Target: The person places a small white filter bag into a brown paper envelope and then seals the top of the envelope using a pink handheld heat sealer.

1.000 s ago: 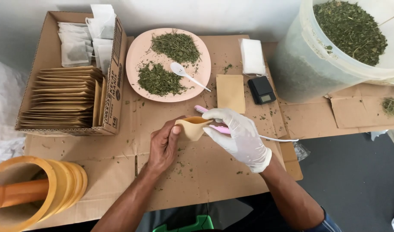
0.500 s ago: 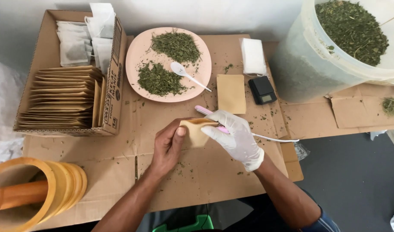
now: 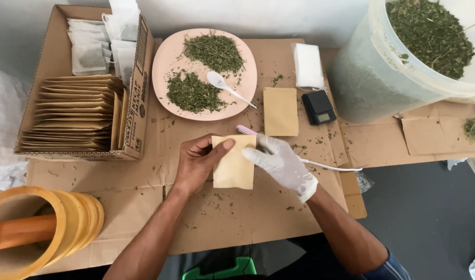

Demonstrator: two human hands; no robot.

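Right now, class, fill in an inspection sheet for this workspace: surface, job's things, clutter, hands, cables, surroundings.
Surface: flattened cardboard covers the table, flecked with herb crumbs.
Job's things: tan pouch held flat between both hands; pink plate with two herb piles and a white spoon; spare pouch; small black scale.
Clutter: box of pouches; white sachets; orange rings.
Hands: left hand bare, gripping the pouch's left edge; right hand in a white glove, at its right edge.
Cables: white cord runs right from a pink tool.
Surroundings: large tub of dried herb; dark floor.
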